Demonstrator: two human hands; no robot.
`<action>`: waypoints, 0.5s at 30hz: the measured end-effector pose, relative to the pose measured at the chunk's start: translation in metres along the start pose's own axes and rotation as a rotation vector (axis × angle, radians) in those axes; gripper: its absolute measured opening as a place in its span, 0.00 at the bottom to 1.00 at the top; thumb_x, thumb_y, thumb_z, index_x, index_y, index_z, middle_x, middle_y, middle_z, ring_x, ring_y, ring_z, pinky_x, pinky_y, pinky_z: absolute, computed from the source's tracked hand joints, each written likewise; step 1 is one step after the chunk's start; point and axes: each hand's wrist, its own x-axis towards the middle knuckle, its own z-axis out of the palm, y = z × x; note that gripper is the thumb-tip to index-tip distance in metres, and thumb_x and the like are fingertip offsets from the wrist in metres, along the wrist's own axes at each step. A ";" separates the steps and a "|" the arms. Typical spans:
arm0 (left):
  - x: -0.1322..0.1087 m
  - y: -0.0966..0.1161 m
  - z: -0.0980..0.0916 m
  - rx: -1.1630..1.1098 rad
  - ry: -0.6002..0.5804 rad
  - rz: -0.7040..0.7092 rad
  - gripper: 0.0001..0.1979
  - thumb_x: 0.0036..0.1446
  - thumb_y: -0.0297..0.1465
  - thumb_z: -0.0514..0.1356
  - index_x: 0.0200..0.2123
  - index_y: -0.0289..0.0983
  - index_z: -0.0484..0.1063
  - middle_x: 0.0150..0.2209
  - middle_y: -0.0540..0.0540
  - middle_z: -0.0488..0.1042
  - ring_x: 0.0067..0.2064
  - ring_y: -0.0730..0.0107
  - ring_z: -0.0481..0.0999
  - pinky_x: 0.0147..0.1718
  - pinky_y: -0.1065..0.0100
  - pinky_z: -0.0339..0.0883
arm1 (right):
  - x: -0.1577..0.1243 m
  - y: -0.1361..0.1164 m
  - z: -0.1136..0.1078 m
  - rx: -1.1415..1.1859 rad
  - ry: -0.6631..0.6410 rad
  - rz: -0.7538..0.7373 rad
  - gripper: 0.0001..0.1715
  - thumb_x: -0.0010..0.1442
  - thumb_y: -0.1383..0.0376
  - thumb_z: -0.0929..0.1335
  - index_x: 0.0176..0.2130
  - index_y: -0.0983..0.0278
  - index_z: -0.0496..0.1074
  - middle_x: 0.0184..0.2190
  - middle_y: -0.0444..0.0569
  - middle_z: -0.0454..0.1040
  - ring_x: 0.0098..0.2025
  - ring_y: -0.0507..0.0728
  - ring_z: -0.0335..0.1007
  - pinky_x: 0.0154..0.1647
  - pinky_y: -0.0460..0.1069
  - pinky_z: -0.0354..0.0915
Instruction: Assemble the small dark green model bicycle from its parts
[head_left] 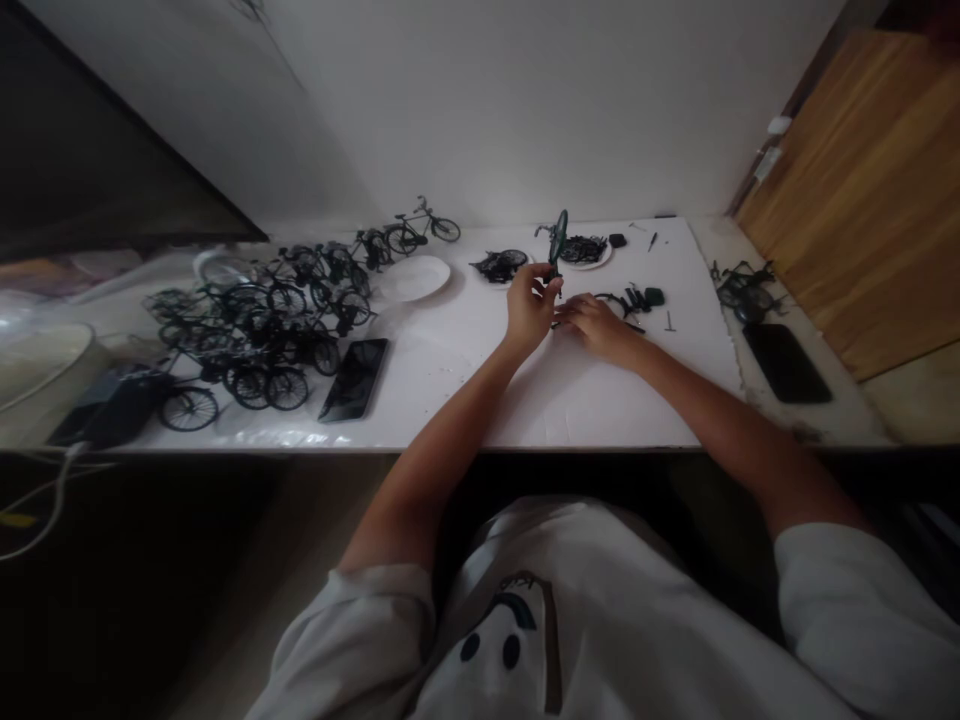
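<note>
My left hand (529,310) is closed in a pinch on a small black bicycle wheel with its fork (558,240), held upright above the white table (555,400). Right beside it, my right hand (596,325) rests low on the table with its fingers curled over small black parts (634,300); what they grip is hidden. The two hands almost touch.
A heap of finished black model bicycles (262,320) fills the table's left side. A white plate (412,278) and two plates of black parts (501,264) (585,250) lie behind. Phones lie at the left (354,378) and right (787,362). More bicycle parts (742,285) sit far right.
</note>
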 end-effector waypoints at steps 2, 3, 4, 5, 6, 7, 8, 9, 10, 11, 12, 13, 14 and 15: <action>0.000 0.000 0.001 -0.007 0.005 -0.003 0.12 0.72 0.41 0.67 0.52 0.41 0.77 0.50 0.40 0.81 0.40 0.66 0.79 0.39 0.65 0.75 | -0.001 0.002 0.004 -0.014 -0.026 0.008 0.21 0.76 0.67 0.66 0.57 0.60 0.85 0.58 0.57 0.84 0.64 0.69 0.72 0.70 0.67 0.68; 0.000 0.001 0.001 -0.016 0.004 -0.005 0.12 0.72 0.40 0.67 0.51 0.41 0.77 0.50 0.40 0.81 0.40 0.66 0.78 0.39 0.65 0.74 | -0.001 0.002 0.005 -0.015 -0.037 0.016 0.20 0.76 0.67 0.66 0.57 0.60 0.86 0.57 0.57 0.84 0.63 0.69 0.72 0.70 0.68 0.67; 0.000 0.002 0.000 -0.028 0.003 -0.009 0.12 0.71 0.40 0.68 0.51 0.40 0.77 0.50 0.40 0.81 0.39 0.66 0.78 0.39 0.65 0.74 | -0.002 0.002 0.005 -0.013 -0.045 0.025 0.20 0.76 0.67 0.66 0.57 0.59 0.86 0.57 0.57 0.85 0.63 0.69 0.73 0.70 0.68 0.67; 0.000 0.004 0.000 -0.042 0.004 -0.013 0.11 0.71 0.39 0.68 0.51 0.40 0.78 0.49 0.40 0.81 0.39 0.67 0.78 0.39 0.65 0.74 | -0.002 0.002 0.005 -0.009 -0.050 0.037 0.20 0.76 0.66 0.66 0.57 0.59 0.86 0.57 0.58 0.85 0.63 0.69 0.73 0.70 0.68 0.67; 0.000 0.007 -0.001 -0.055 0.003 -0.021 0.12 0.71 0.40 0.68 0.51 0.40 0.78 0.49 0.40 0.81 0.39 0.66 0.78 0.39 0.65 0.74 | -0.003 0.001 0.004 -0.005 -0.052 0.048 0.20 0.76 0.66 0.66 0.57 0.59 0.86 0.57 0.58 0.85 0.63 0.69 0.73 0.70 0.68 0.67; 0.000 0.009 -0.002 -0.068 0.002 -0.033 0.12 0.70 0.40 0.68 0.50 0.40 0.78 0.50 0.40 0.82 0.39 0.66 0.77 0.40 0.65 0.74 | -0.003 0.001 0.003 -0.002 -0.055 0.059 0.21 0.76 0.67 0.66 0.57 0.59 0.86 0.57 0.58 0.85 0.63 0.69 0.73 0.70 0.68 0.67; 0.000 0.012 -0.002 -0.081 -0.001 -0.051 0.12 0.70 0.41 0.68 0.50 0.40 0.78 0.50 0.40 0.82 0.39 0.66 0.77 0.40 0.65 0.74 | -0.003 0.000 0.002 0.000 -0.058 0.067 0.21 0.76 0.66 0.66 0.57 0.59 0.86 0.58 0.58 0.85 0.64 0.69 0.73 0.70 0.68 0.67; 0.000 0.014 -0.003 -0.095 -0.004 -0.075 0.13 0.70 0.41 0.68 0.50 0.41 0.79 0.50 0.40 0.82 0.40 0.65 0.77 0.41 0.65 0.74 | -0.003 -0.001 0.002 0.000 -0.062 0.075 0.21 0.76 0.66 0.66 0.57 0.59 0.86 0.58 0.58 0.85 0.64 0.69 0.72 0.70 0.69 0.68; 0.000 0.016 -0.003 -0.113 -0.005 -0.104 0.13 0.70 0.42 0.69 0.50 0.40 0.79 0.50 0.40 0.82 0.41 0.65 0.78 0.42 0.65 0.74 | -0.003 -0.001 0.001 0.000 -0.063 0.084 0.21 0.76 0.66 0.66 0.57 0.59 0.86 0.58 0.58 0.84 0.64 0.69 0.72 0.70 0.69 0.68; 0.000 0.018 -0.003 -0.135 -0.005 -0.134 0.14 0.69 0.43 0.69 0.50 0.40 0.79 0.50 0.39 0.82 0.42 0.64 0.79 0.42 0.65 0.73 | -0.002 -0.002 0.001 0.003 -0.062 0.093 0.21 0.76 0.66 0.65 0.56 0.60 0.87 0.58 0.58 0.84 0.64 0.70 0.72 0.70 0.70 0.67; 0.001 0.018 -0.003 -0.160 -0.002 -0.164 0.15 0.68 0.43 0.70 0.49 0.40 0.80 0.49 0.39 0.83 0.42 0.64 0.79 0.43 0.65 0.73 | -0.002 -0.002 0.000 0.010 -0.060 0.100 0.21 0.75 0.66 0.65 0.55 0.60 0.87 0.58 0.58 0.84 0.64 0.70 0.72 0.70 0.70 0.67; 0.002 0.018 -0.003 -0.184 0.001 -0.189 0.16 0.68 0.44 0.70 0.49 0.39 0.80 0.48 0.39 0.83 0.43 0.64 0.80 0.44 0.65 0.73 | -0.001 -0.002 0.000 0.020 -0.054 0.107 0.21 0.75 0.65 0.65 0.55 0.60 0.87 0.58 0.58 0.84 0.64 0.70 0.72 0.69 0.71 0.67; 0.003 0.017 -0.002 -0.205 0.004 -0.208 0.16 0.68 0.44 0.71 0.49 0.39 0.80 0.47 0.39 0.83 0.44 0.64 0.81 0.45 0.65 0.73 | -0.001 -0.002 -0.001 0.034 -0.046 0.112 0.21 0.75 0.65 0.65 0.54 0.60 0.87 0.58 0.58 0.84 0.63 0.70 0.71 0.69 0.71 0.67; 0.003 0.016 -0.001 -0.221 0.006 -0.222 0.16 0.68 0.44 0.71 0.49 0.38 0.80 0.46 0.39 0.83 0.44 0.64 0.81 0.45 0.65 0.73 | 0.000 -0.001 -0.002 0.050 -0.034 0.115 0.21 0.74 0.65 0.65 0.54 0.60 0.87 0.58 0.58 0.84 0.63 0.70 0.71 0.69 0.71 0.67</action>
